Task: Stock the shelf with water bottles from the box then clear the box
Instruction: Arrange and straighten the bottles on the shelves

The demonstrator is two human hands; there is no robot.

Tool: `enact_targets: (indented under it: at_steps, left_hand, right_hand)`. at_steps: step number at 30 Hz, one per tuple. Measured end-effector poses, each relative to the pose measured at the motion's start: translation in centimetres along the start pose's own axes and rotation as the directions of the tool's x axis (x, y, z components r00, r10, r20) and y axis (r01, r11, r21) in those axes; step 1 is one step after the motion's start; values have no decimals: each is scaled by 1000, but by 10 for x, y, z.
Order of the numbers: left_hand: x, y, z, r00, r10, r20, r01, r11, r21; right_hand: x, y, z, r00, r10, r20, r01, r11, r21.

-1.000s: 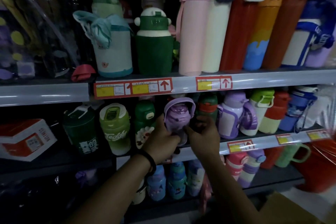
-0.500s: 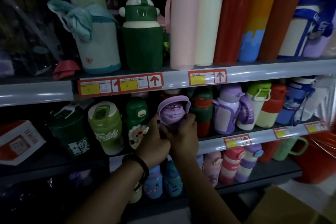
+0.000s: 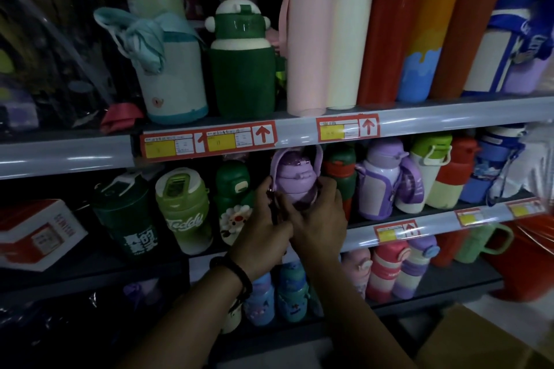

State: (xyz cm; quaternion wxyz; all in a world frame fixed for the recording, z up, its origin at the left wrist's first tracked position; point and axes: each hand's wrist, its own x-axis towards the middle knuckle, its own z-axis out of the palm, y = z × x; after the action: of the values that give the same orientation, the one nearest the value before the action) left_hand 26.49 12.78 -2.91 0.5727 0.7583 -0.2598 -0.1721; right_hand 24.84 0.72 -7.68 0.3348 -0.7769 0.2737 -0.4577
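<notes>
A small purple water bottle [image 3: 295,181] with a looped handle stands upright at the front of the middle shelf [image 3: 425,226], between a green flower-print bottle [image 3: 233,204] and a dark green and red bottle [image 3: 340,171]. My left hand [image 3: 263,234] grips its lower left side. My right hand [image 3: 317,219] grips its lower right side, fingers curled round the body. The bottle's base is hidden behind my hands. A corner of the brown cardboard box [image 3: 479,341] shows at the bottom right.
The top shelf [image 3: 299,126] carries tall flasks in pink, cream, red and orange. More bottles fill the middle and bottom shelves. A red and white carton [image 3: 36,231] sits at the left. A red tub [image 3: 527,260] stands at the far right.
Both hands have closed in round the purple bottle and pushed it a little further onto the middle shelf. The view has shifted closer to the shelves.
</notes>
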Motion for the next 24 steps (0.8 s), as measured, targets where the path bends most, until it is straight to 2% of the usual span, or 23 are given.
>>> enact_targets:
  at_steps: [7, 10, 12, 15, 19, 24]
  left_hand:
    - [2, 2, 6, 995, -94, -35, 84, 972, -220]
    - [2, -4, 6, 988, -144, -53, 132, 973, -187]
    - [1, -7, 4, 987, -153, -55, 147, 983, -109]
    - [0, -7, 3, 989, -141, -49, 140, 990, -27]
    - [2, -16, 6, 990, -138, -38, 134, 985, -112]
    - [-3, -16, 5, 996, 3, -94, -9, 998, -58]
  right_hand:
    - [-12, 11, -28, 997, 67, 24, -70, 990, 119]
    - [-15, 9, -35, 995, 97, 24, -99, 979, 175]
    - [-16, 6, -41, 995, 89, 35, -94, 974, 207]
    - [-16, 4, -51, 994, 56, 97, -81, 957, 279]
    - [-14, 13, -60, 983, 57, 176, -127, 901, 415]
    - [-9, 26, -66, 963, 87, 254, -214, 820, 530]
